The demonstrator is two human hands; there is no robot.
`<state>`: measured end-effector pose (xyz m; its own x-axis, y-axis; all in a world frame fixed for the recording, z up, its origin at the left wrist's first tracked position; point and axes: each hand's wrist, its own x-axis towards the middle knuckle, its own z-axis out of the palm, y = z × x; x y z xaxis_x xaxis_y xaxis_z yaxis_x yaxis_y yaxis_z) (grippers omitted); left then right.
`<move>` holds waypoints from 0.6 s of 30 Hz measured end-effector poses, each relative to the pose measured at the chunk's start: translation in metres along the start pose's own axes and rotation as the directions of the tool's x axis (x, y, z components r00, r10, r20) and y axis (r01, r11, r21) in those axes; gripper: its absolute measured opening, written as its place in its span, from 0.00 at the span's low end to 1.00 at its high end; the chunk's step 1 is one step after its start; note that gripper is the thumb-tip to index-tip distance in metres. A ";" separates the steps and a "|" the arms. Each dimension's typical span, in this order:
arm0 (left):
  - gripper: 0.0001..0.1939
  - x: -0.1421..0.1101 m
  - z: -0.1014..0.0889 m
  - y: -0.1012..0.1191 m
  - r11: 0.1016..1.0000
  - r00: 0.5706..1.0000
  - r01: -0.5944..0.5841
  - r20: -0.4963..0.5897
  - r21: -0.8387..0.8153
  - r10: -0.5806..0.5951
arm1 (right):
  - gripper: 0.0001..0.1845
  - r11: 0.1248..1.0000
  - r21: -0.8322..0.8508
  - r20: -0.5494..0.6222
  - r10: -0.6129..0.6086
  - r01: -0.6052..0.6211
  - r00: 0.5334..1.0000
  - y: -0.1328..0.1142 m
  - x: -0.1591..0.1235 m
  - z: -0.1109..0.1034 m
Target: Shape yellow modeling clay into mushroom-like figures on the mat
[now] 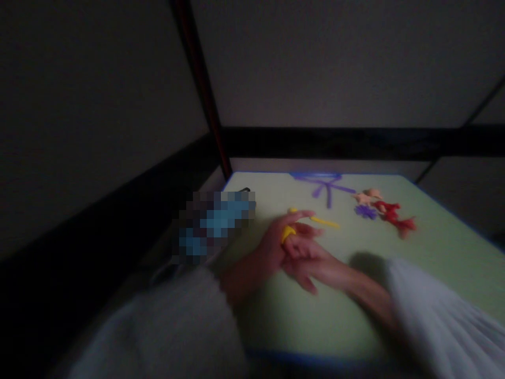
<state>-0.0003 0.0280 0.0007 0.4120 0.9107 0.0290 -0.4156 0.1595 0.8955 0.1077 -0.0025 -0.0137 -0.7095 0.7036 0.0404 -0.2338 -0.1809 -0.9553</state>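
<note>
Above the middle of the board, my left hand [278, 231] is turned palm toward my right, its fingers stretched apart. A lump of yellow modelling clay [289, 232] rests in its palm. The curled fingers of my right hand [310, 258] press against this lump, so both hands touch it and partly cover it. Just beyond the fingertips lies a thin yellow clay strip [326, 222], and a small yellow bit [292, 210] shows behind the left hand. Dim light and blur hide the exact finger contact.
The pale green board [430, 295] has blue edges. Purple clay strips [328, 189] lie at its far side. To the right are a purple clay piece [366, 211], pinkish lumps [365, 197] and red lumps [394, 215]. A pixelated blue object [221, 221] is at the left.
</note>
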 end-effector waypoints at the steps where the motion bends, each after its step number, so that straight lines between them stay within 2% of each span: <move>1: 0.13 0.000 0.000 -0.001 0.999 0.999 0.034 0.001 0.027 -0.034 | 0.14 1.000 -0.020 0.000 0.010 -0.010 1.000 0.000 0.000 0.001; 3: 0.14 -0.002 0.002 -0.002 0.991 0.995 0.103 -0.003 0.084 -0.103 | 0.11 0.997 -0.066 -0.006 0.032 -0.033 0.999 -0.001 -0.001 0.002; 8: 0.15 -0.009 0.009 -0.005 0.985 0.997 0.070 -0.046 0.155 -0.063 | 0.09 0.992 -0.104 0.040 0.078 -0.073 0.996 -0.003 -0.004 0.003; 11: 0.16 -0.011 0.014 0.001 0.974 0.994 0.105 -0.063 0.199 -0.094 | 0.10 0.992 -0.095 0.060 0.088 -0.082 0.994 -0.001 -0.003 0.000; 13: 0.18 -0.010 0.017 0.010 0.979 0.990 0.138 -0.029 0.153 -0.135 | 0.11 0.998 -0.048 0.038 0.045 -0.043 0.998 -0.001 -0.003 0.001; 15: 0.20 -0.006 0.018 0.020 0.989 0.987 0.150 0.050 0.017 -0.150 | 0.15 0.998 0.054 0.009 -0.024 0.024 1.000 -0.004 -0.003 0.004; 17: 0.20 -0.003 0.016 0.027 0.987 0.988 0.133 0.096 -0.091 -0.124 | 0.17 0.977 0.198 -0.015 -0.076 0.077 0.997 -0.008 -0.004 0.008; 18: 0.18 -0.001 0.014 0.027 0.990 0.993 0.091 0.080 -0.111 -0.082 | 0.16 0.959 0.269 -0.017 -0.093 0.094 0.995 -0.010 -0.005 0.010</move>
<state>-0.0006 0.0263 0.0313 0.5086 0.8610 -0.0094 -0.4635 0.2830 0.8397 0.1072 -0.0105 -0.0011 -0.6730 0.7291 0.1243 -0.4698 -0.2915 -0.8333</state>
